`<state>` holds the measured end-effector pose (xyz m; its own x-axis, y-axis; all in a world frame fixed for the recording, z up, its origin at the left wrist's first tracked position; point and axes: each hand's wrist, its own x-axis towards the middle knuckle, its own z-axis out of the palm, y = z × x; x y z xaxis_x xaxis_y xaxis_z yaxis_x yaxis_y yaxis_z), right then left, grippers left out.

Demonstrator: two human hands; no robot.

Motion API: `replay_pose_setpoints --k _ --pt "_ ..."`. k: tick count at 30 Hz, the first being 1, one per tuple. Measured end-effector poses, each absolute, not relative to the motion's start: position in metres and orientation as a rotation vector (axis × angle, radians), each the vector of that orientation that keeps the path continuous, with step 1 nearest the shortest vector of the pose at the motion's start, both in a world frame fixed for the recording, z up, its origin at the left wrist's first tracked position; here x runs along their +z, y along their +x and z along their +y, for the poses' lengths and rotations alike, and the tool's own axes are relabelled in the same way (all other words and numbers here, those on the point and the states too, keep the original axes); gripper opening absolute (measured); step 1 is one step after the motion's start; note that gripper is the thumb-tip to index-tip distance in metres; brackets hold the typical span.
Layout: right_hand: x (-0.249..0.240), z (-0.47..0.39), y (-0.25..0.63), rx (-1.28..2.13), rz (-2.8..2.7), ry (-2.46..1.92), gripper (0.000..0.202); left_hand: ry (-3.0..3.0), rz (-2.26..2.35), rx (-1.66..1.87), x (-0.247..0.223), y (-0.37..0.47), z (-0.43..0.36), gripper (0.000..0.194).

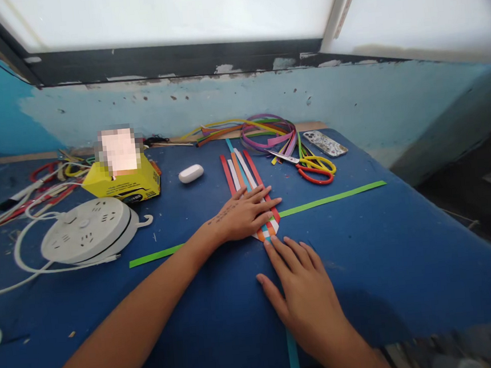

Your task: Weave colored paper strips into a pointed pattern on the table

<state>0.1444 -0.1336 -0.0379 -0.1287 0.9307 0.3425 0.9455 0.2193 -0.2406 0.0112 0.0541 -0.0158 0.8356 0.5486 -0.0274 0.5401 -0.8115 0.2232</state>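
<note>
A woven piece of coloured paper strips (274, 226) lies flat on the blue table, its red, white, orange and blue strips running away from me. My left hand (248, 212) rests palm down across these strips, fingers spread and pointing right. A long green strip (333, 199) crosses sideways and passes under that hand, coming out on both sides. With fingers stretched out, my right hand (304, 287) has its fingertips at the near edge of the weave. A blue strip (293, 357) runs from beneath the right hand towards the table's near edge.
Scissors with red and yellow handles (315, 169) lie right of the strips, near a phone (325, 144). Behind is a coil of coloured strips (269, 130). Leftward are a white earbud case (191, 174), a yellow box (137, 182) and a white extension reel (88, 229) with cables.
</note>
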Motion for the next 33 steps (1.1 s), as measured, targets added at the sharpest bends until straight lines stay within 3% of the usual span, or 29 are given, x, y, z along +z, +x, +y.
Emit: replay_pose_setpoints --k 22,33 --pt "-0.037 -0.137 0.154 -0.044 -1.913 -1.544 0.041 2.774 0.839 0.077 -0.016 0.011 0.054 0.049" --pt "-0.037 -0.132 0.144 -0.112 -2.021 -1.689 0.044 2.757 0.85 0.051 -0.014 0.012 0.055 0.05"
